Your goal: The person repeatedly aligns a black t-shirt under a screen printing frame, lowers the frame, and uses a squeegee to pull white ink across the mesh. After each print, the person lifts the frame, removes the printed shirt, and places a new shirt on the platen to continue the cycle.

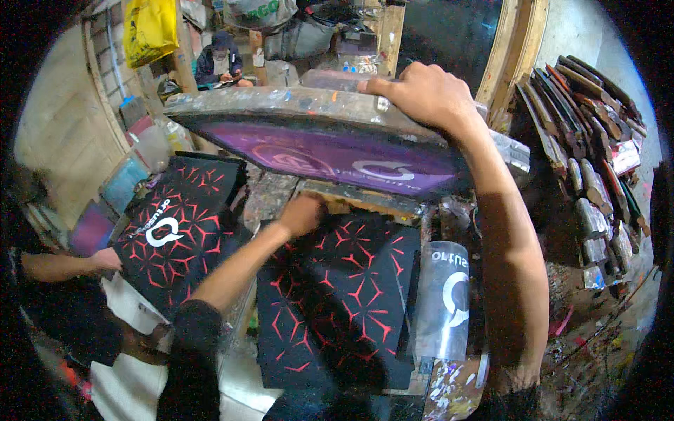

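Note:
My right hand [421, 95] grips the top of a thick, paint-stained screen frame [295, 105], which is tilted up over the bench with a purple mesh [428, 161] bearing a white design. My left hand [302, 214] is under the raised screen with curled fingers, by a wooden bar [372, 203] at the back edge of a black fabric panel [316, 309] with red geometric shapes; what its fingers hold is hidden. A grey cylinder [442, 302] with a white design lies right of the panel. A similar black panel [168, 210] with an added white design lies to the left.
Another person's hand [102, 261] touches the left panel. A seated person [214, 67] is at the back near a yellow bag [151, 31]. Many wood-handled squeegees [590, 147] are stacked at right. Coloured boards [123, 186] lean at the left.

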A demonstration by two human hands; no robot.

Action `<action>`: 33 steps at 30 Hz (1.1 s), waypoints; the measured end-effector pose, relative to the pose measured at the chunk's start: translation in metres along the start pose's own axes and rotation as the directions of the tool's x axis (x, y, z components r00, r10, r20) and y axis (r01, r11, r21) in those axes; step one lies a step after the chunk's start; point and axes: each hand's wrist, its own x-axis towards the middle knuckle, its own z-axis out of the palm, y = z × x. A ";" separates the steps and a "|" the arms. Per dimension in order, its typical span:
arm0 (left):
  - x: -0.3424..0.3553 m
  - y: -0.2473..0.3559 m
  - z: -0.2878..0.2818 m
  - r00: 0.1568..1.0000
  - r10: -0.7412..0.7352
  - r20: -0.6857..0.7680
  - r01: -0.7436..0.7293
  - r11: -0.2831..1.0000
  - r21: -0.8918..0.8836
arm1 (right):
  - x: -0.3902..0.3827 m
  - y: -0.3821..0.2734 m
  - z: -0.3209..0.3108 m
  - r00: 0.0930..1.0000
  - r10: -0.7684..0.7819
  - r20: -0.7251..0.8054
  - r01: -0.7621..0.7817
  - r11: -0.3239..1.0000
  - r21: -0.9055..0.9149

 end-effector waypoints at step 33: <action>-0.266 0.085 0.054 0.997 -0.022 0.077 0.026 0.998 -0.052 | 0.016 0.001 0.003 0.995 0.037 0.088 -0.034 0.999 -0.032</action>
